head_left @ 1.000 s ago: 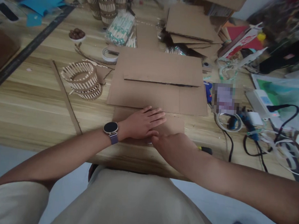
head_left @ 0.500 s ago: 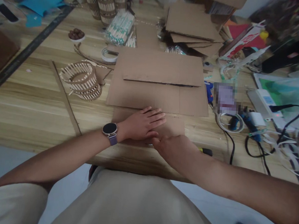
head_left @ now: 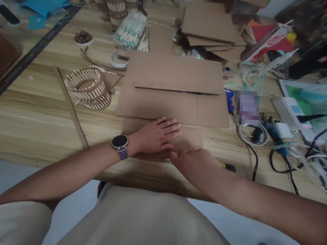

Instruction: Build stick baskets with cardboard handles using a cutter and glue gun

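Observation:
My left hand lies flat with its fingers spread on a small brown cardboard sheet near the table's front edge. My right hand is closed low over the sheet's front edge, its thumb side close to my left thumb. A black and yellow handle, like that of a utility knife, sticks out past my right wrist; the rest is hidden under the hand. Beyond my fingertips lies a larger cardboard sheet, with a narrower cardboard piece on top.
To the left stand a round basket of sticks and cardboard and a long cardboard strip. Bundled sticks and stacked cardboard sit behind. At right are a white cable coil, a power strip and black cords.
My right hand has slid slightly to the right along the sheet's front edge, the handle moving with it. My left hand stays flat in place.

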A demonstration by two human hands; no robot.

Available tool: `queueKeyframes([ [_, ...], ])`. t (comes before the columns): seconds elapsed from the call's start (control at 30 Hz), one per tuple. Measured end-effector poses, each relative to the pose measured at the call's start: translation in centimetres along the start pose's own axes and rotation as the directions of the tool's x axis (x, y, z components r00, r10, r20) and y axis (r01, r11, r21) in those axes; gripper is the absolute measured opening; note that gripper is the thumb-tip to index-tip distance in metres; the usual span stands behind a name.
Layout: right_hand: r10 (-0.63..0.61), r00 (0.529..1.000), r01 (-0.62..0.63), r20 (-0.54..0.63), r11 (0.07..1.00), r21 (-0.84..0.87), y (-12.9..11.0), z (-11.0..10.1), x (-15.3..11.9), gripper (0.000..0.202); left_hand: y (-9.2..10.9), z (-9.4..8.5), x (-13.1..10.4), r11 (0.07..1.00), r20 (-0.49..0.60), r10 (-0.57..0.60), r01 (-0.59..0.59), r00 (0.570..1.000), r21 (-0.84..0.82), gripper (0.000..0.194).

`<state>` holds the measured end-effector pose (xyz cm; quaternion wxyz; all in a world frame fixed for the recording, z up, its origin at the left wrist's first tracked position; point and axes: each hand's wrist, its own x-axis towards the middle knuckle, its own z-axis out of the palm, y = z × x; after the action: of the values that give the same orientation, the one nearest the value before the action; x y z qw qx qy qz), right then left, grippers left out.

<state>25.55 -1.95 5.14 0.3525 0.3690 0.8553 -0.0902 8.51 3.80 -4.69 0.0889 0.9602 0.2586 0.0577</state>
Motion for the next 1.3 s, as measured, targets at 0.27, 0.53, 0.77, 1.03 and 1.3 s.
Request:
queueKeyframes([
  [0.27,0.027,0.994,-0.021,-0.104,0.998,0.059,0.3,1.1,0.1,0.030,0.0,0.1,0.0,1.000,0.011,0.000,0.000,1.000,0.009,0.062],
  [0.53,0.028,1.000,-0.028,-0.005,1.000,-0.011,0.4,0.6,-0.3,0.046,0.0,0.1,0.0,1.000,0.005,0.003,-0.003,1.000,0.006,0.061],
  [0.77,0.028,0.999,-0.027,0.046,0.999,-0.021,0.7,0.6,-0.7,0.054,-0.1,0.2,0.0,1.000,-0.007,0.005,-0.005,1.000,0.006,0.060],
  [1.03,0.043,0.997,-0.042,0.064,0.999,-0.021,1.2,1.3,-0.9,0.046,0.0,0.0,0.0,1.000,0.018,0.000,-0.001,1.000,0.016,0.060],
  [1.3,0.056,0.995,-0.055,0.081,0.998,-0.014,1.3,1.2,-0.9,0.045,0.0,0.0,0.0,1.000,0.019,-0.007,0.007,1.000,0.005,0.060],
])
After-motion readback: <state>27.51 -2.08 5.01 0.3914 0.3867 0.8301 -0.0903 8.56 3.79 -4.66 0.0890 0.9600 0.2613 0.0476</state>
